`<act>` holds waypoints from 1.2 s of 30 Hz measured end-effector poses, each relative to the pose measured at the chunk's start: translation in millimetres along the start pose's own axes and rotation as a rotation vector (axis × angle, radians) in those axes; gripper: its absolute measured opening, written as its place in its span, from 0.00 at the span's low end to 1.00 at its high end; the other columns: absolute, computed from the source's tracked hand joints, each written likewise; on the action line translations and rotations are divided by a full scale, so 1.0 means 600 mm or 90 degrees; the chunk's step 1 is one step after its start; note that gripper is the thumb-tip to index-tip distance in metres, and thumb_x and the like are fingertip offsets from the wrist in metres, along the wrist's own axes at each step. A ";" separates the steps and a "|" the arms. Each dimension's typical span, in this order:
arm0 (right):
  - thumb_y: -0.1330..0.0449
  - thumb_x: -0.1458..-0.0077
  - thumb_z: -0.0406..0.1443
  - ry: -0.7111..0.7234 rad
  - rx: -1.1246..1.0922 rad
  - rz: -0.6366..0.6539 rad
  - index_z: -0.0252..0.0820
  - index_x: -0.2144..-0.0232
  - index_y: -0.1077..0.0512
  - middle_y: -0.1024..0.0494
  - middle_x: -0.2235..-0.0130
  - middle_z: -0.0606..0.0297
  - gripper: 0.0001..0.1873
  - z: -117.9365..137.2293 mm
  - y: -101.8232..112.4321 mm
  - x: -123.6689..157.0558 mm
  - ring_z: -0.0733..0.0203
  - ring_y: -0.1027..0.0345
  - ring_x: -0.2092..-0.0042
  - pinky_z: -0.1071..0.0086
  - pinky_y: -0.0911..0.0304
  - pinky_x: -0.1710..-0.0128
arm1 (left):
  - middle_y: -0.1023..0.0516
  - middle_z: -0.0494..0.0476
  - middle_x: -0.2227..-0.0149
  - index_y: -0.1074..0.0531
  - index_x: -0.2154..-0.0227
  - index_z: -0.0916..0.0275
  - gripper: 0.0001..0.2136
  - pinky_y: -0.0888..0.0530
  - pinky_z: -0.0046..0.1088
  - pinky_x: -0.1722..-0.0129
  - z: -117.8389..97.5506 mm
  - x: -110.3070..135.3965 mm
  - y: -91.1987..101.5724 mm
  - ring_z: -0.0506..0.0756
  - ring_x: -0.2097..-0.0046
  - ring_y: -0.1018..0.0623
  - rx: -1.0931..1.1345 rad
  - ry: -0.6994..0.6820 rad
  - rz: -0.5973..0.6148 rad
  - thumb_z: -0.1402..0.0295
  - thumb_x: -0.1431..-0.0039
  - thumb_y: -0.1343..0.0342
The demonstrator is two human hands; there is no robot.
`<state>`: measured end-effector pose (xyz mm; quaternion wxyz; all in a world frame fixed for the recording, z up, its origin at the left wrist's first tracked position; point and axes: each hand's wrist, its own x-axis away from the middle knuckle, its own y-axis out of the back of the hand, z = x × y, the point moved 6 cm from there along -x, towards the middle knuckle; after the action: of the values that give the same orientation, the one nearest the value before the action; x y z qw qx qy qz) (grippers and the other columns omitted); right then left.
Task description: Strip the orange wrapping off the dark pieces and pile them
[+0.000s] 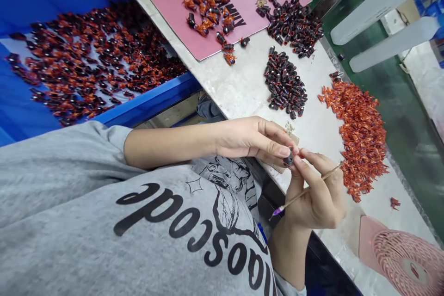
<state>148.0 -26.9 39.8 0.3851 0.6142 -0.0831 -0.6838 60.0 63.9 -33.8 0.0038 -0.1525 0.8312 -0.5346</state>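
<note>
My left hand is closed, pinching a small dark plastic part between thumb and fingertips. Close against it, my right hand has its thumb and forefinger pressed together at the same part. A bit of orange shows where the fingertips of both hands meet, too small to make out. Across the fingers of my right hand lies a thin stick with a purple end. Just beyond the hands is a pile of small dark parts, and a large heap of orange pieces lies further right.
A blue bin holds many joined dark-and-orange pieces. More lie on a pink mat on the white table. Another dark pile sits at the back. Plastic bottles stand beyond the table; a pink fan is at lower right.
</note>
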 end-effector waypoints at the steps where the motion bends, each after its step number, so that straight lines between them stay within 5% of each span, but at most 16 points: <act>1: 0.33 0.48 0.24 0.000 -0.017 0.020 0.47 0.57 0.22 0.18 0.58 0.64 0.18 0.000 -0.001 -0.004 0.58 0.22 0.58 0.62 0.24 0.61 | 0.16 0.52 0.67 0.18 0.71 0.65 0.10 0.21 0.31 0.50 -0.002 0.002 -0.001 0.49 0.63 0.17 0.005 0.001 0.000 0.75 0.57 0.26; 8: 0.34 0.46 0.25 -0.031 -0.060 0.047 0.46 0.53 0.23 0.18 0.61 0.62 0.20 -0.006 0.007 -0.009 0.59 0.23 0.61 0.63 0.27 0.65 | 0.16 0.51 0.67 0.18 0.71 0.63 0.08 0.21 0.30 0.51 -0.003 0.012 -0.009 0.49 0.63 0.17 0.035 0.003 -0.005 0.77 0.55 0.27; 16: 0.32 0.44 0.37 -0.278 -0.164 -0.224 0.49 0.56 0.20 0.21 0.66 0.64 0.12 -0.003 0.012 0.010 0.58 0.26 0.63 0.59 0.29 0.63 | 0.16 0.57 0.61 0.17 0.69 0.64 0.07 0.21 0.32 0.49 -0.036 0.029 -0.024 0.53 0.56 0.18 -0.209 -0.277 -0.147 0.77 0.53 0.30; 28: 0.33 0.43 0.38 -0.123 -0.088 -0.070 0.48 0.49 0.23 0.20 0.62 0.62 0.19 0.003 -0.016 0.006 0.57 0.25 0.59 0.62 0.26 0.63 | 0.16 0.54 0.66 0.18 0.69 0.66 0.06 0.19 0.23 0.59 -0.039 0.040 -0.030 0.51 0.62 0.17 -0.284 -0.355 -0.200 0.77 0.52 0.31; 36: 0.32 0.47 0.28 -0.130 -0.079 -0.094 0.46 0.53 0.23 0.22 0.63 0.64 0.18 0.011 -0.008 0.004 0.60 0.26 0.61 0.64 0.29 0.64 | 0.16 0.55 0.66 0.18 0.70 0.65 0.04 0.19 0.21 0.64 -0.050 0.043 -0.044 0.51 0.65 0.17 -0.399 -0.400 -0.179 0.75 0.51 0.31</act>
<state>140.4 -27.5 36.5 0.3604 0.5211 -0.0338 -0.7729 37.0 74.0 6.6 0.1364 -0.4121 0.8825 -0.1810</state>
